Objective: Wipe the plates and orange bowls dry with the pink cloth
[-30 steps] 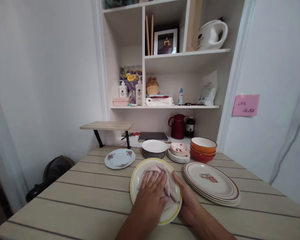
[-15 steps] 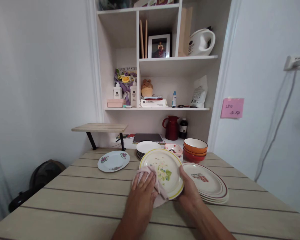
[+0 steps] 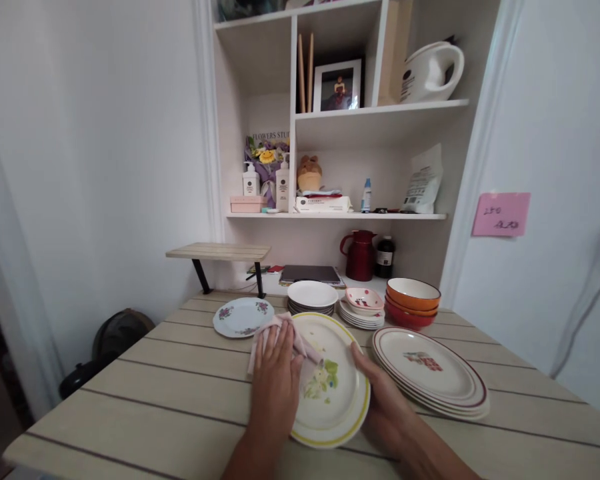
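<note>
A cream plate (image 3: 337, 407) with a yellow rim and a green leafy print is tilted up over the table. My right hand (image 3: 385, 400) grips its right edge, thumb on the front and fingers behind. Against the plate's upper left edge, my left hand (image 3: 276, 373) presses a pale pink cloth (image 3: 300, 343), its fingers stretched over the fabric. A white plate with purple flowers (image 3: 243, 317) lies just beyond the cloth. To the right of my right hand is a stack of oval plates (image 3: 430, 373) with a dark red rim.
Behind stand a stack of white plates (image 3: 313, 293), small pink bowls (image 3: 364, 300) on saucers, and orange and red bowls (image 3: 413, 303). A small raised shelf (image 3: 217, 251) stands back left. A red jug (image 3: 360, 257) and dark bottle (image 3: 385, 257) are beneath the wall shelves.
The yellow-rimmed plate has turned and come lower and nearer. My left hand has slid the cloth up along its left edge. The camera view has shifted left.
</note>
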A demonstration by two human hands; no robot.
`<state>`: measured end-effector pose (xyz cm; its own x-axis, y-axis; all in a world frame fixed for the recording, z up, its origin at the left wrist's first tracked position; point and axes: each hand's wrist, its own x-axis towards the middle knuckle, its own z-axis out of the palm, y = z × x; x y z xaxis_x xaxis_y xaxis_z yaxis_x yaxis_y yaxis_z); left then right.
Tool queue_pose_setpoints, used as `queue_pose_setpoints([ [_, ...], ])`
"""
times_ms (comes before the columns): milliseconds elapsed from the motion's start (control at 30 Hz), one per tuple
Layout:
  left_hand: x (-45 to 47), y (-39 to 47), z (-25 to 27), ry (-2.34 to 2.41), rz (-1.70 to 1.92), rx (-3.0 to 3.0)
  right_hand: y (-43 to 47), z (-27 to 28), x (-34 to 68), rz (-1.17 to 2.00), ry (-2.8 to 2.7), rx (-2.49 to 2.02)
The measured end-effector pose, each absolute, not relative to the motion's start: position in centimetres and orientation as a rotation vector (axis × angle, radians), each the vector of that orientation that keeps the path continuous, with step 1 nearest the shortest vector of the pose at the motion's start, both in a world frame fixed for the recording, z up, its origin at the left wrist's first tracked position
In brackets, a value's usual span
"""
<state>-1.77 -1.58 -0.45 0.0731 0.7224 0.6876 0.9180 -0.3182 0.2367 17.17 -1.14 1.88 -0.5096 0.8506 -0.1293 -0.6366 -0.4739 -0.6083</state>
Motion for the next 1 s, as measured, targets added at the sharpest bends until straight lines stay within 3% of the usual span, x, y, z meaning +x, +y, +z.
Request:
queue_pose_setpoints([
  [633,0.7,-4.6,2.5,-1.042,-0.77,-2.906,-0.4,1.3,16.9,2.088,-0.554,-0.521],
  [867,1.0,-3.6,1.0,-1.077,-0.698,-2.866,1.7,2.2,19.7,1.712,-0.44,-0.473],
  [1000,0.2,-2.2,0.0,-1.221,-0.785,-2.692,2.0,2.5,20.6,1.668,-0.409,-0.489],
])
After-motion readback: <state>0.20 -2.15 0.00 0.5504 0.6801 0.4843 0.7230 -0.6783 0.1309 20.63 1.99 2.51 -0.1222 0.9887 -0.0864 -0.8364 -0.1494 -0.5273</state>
